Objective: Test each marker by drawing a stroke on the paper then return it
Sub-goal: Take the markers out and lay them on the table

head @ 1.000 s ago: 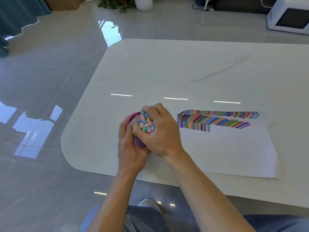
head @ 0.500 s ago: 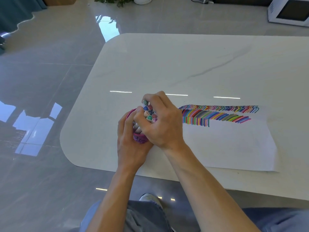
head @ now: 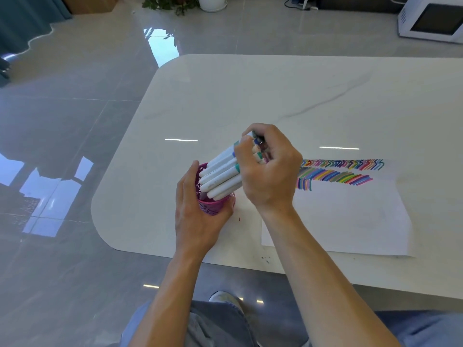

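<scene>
From the head camera, the left hand (head: 198, 214) wraps round the wall of a magenta mesh pen cup (head: 216, 205) standing on the white table (head: 250, 96) near its front edge. This probably keeps the light cup from tipping or sliding. The right hand (head: 271, 171) is clenched round the capped ends of a whole bundle of markers (head: 223, 175). Their white barrels slant down to the left, with the lower ends at or just inside the cup's mouth. Grasping them as a bunch suggests they are being handled together rather than one being picked out. Whether the bundle is going in or coming out cannot be told. Just right of the hands lies the paper (head: 338, 219). Its far edge carries rows of coloured test strokes (head: 338, 171), so many markers look already tested.
</scene>
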